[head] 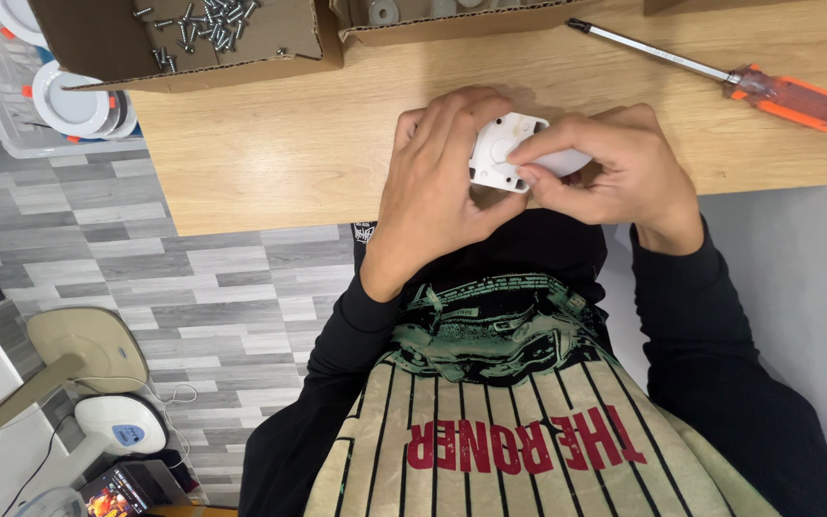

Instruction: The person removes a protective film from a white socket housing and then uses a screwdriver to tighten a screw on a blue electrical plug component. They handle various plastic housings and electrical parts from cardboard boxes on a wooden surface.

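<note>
A light wooden desk (pixel 318 163) is sitting over grey plank flooring, and right at its near edge both hands are working on a small white plastic fitting (pixel 502 151). The left hand (pixel 433 182) is cupping it from beneath, fingers curled round its far side. The right hand (pixel 614 168) is pinching the fitting's right end, forefinger pressing across the top. Both wrists are hanging off the desk edge, so the piece is being held over the lap; a slip there would likely drop it to the floor. Along the far edge, a cardboard box of loose screws (pixel 198 24) is lying open, and an orange-handled screwdriver (pixel 720 72) is resting near the far right corner.
</note>
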